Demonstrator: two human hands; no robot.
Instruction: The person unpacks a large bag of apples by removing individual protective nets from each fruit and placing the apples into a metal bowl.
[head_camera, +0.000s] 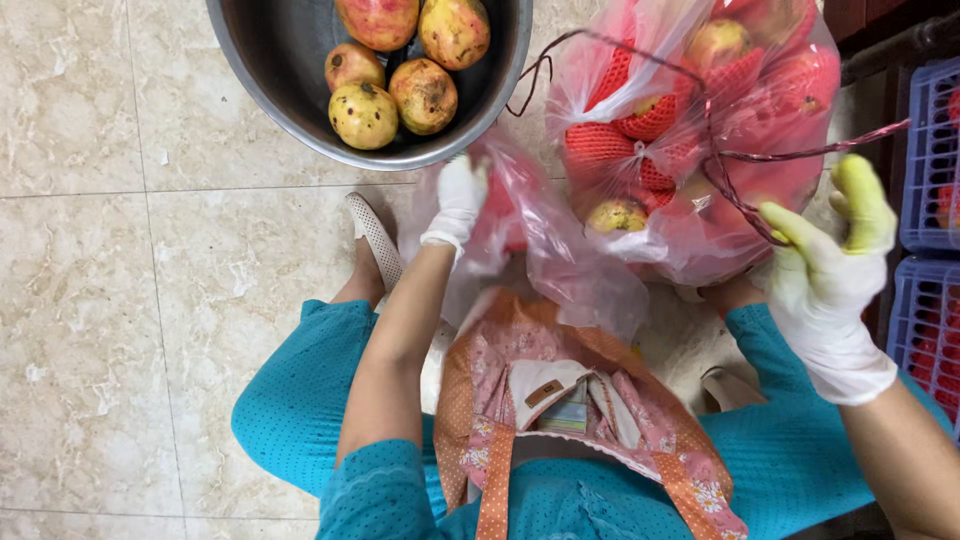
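Your left hand (458, 200) grips the plastic bag's (690, 130) edge; your right hand (825, 275) pinches its red string (735, 155). Five pomegranates (425, 95) sit in the metal basin (290, 90), and many more, netted, remain bagged.

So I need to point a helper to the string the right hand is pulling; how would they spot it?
Start at the big pink plastic bag of net-wrapped fruit, right of the metal basin. A thin dark-red string loops across it into the gloved right hand. It is the only cord there, unlike the red foam nets.
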